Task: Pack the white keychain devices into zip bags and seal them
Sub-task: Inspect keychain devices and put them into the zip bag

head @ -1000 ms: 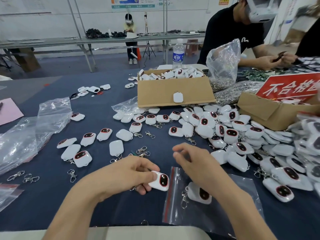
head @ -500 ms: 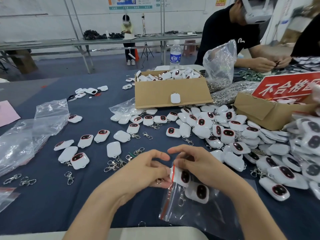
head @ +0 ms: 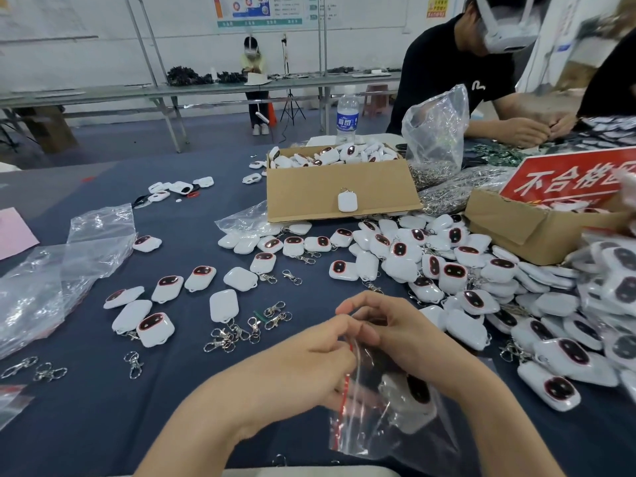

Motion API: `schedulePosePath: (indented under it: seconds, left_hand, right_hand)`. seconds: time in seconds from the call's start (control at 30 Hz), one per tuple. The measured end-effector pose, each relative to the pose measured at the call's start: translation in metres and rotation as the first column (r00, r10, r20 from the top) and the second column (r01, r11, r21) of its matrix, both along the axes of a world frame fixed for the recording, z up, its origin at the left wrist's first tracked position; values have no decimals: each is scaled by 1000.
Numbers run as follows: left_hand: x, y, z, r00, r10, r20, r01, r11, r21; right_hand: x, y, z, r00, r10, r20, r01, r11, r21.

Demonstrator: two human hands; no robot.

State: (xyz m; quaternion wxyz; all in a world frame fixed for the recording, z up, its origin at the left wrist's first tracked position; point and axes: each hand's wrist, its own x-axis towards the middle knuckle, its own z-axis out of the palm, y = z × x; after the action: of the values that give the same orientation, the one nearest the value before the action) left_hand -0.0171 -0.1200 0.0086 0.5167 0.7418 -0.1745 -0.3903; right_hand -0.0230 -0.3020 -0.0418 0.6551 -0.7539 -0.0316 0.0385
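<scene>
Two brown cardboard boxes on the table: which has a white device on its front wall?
The middle brown cardboard box, heaped with white keychain devices: one white device sits against its front wall. The right-hand box holds a red sign.

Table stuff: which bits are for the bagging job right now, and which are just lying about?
For the job: clear zip bag with a red strip, pinched by left hand and right hand; white plastic keychain device inside it; heap of white keychain devices waiting.
Lying about: clear plastic water bottle; pink paper sheet; loose silver metal clips; red sign.
</scene>
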Motion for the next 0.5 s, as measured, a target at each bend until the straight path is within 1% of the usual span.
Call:
schedulePosePath:
  seconds: [0.07,0.13,0.23,0.3,0.33,0.4,0.47,0.5]
  left_hand:
    - [6,6,1,990,24,139,-32,998,52]
    - [16,13,-2,962,127,241,-143,989,49]
    - [32,14,-13,871,277,406,-319,947,37]
    - [47,3,-23,805,336,490,-402,915,33]
    - [57,-8,-28,771,323,548,-420,906,57]
    - [78,-32,-35,698,222,681,-440,883,162]
    - [96,-54,-40,636,81,767,-478,822,310]
    - [103,-61,-43,628,11,778,-489,783,383]
  right_hand:
    - [1,-1,-3,1000,-15,6,15,999,-31]
    - [3,-1,-6,999,-52,-3,52,998,-29]
    - [8,0,-7,991,-137,-5,136,991,-10]
    - [11,-2,-6,977,-212,23,212,977,-26]
    - [12,-3,-5,967,-251,28,252,968,-18]
    - [13,-6,-6,942,-337,4,337,941,24]
    - [11,-9,-8,915,-402,-37,403,913,66]
    - [11,-10,-9,909,-414,-54,417,906,76]
